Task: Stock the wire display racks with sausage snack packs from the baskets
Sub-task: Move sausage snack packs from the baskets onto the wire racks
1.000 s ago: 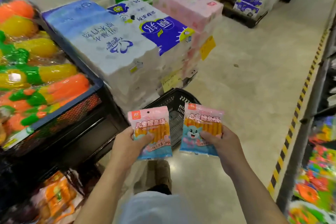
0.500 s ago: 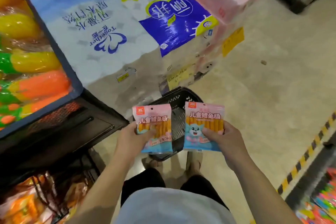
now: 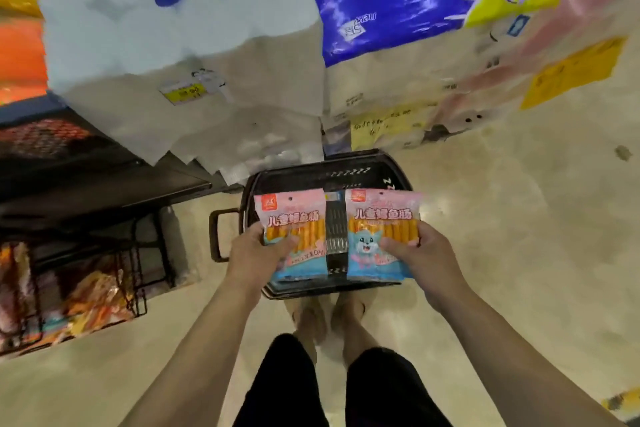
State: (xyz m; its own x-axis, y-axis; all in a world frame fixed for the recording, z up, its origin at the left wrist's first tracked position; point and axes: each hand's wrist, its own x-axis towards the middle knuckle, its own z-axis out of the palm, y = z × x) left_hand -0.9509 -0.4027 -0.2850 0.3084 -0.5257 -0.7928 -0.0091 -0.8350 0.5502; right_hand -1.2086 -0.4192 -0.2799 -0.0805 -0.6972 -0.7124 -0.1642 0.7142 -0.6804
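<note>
The main change over the last second is the person's viewpoint, not the grasp. The head has tipped from the aisle to almost straight down, so the black basket [image 3: 346,172] on the floor [image 3: 519,236] now sits in the middle of the view. The person's feet [image 3: 311,319] are just behind it.

Both hands hold what they held a second ago. The left hand [image 3: 256,256] grips the left pack [image 3: 294,218] by its lower left edge, with the thumb laid across the front. The right hand [image 3: 420,255] grips the right pack [image 3: 381,218] by its lower right edge in the same way. The two sausage snack packs stay upright, face up, side by side and slightly apart, and they now hover directly over the basket. The strip of basket bottom showing between them looks bare. The rest of the inside is hidden behind the packs.

Stacked tissue bundles [image 3: 194,80] fill the top of the view beyond the basket. A dark wire rack [image 3: 138,270] holding bright packets stands at the lower left, well apart from the hands.

For the task, this looks like a check on the basket's contents with two packs already picked. Neither pack has been stocked yet. The likely next step is to carry both packs left to the rack.
</note>
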